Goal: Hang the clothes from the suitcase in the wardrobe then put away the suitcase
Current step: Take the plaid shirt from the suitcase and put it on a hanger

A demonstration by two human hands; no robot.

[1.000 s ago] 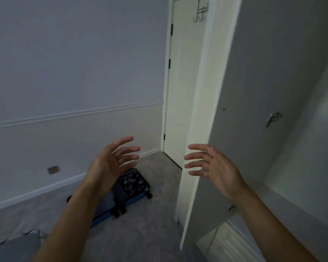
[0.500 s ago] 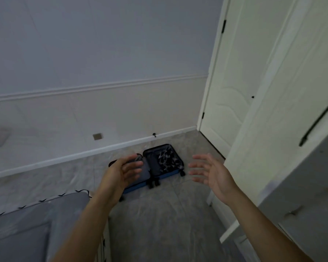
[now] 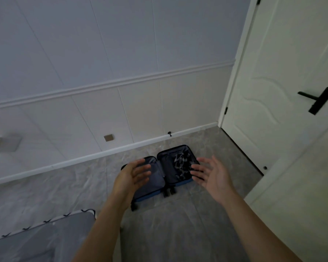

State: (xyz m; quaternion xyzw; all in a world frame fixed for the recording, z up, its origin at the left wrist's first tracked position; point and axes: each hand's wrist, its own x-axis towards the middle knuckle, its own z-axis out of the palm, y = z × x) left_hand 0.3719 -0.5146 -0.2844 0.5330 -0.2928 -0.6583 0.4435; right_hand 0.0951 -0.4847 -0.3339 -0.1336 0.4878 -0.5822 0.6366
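A small blue suitcase (image 3: 155,186) lies open flat on the grey floor near the wall. Its right half holds a dark garment with a pale pattern (image 3: 180,165); its left half shows only grey lining. My left hand (image 3: 131,178) and my right hand (image 3: 212,174) are held out in the air in front of me, over the suitcase in the picture, palms facing each other, fingers spread and holding nothing. The wardrobe is out of view.
A white door (image 3: 273,82) with a black handle (image 3: 318,101) stands at the right, with a pale panel (image 3: 301,186) nearer to me. A grey bed corner (image 3: 36,239) sits at the lower left. Panelled wall (image 3: 102,114) runs behind the suitcase.
The view has swung left and down, from the open wardrobe door to the suitcase on the floor. Both hands stay raised and empty, now framing the suitcase.
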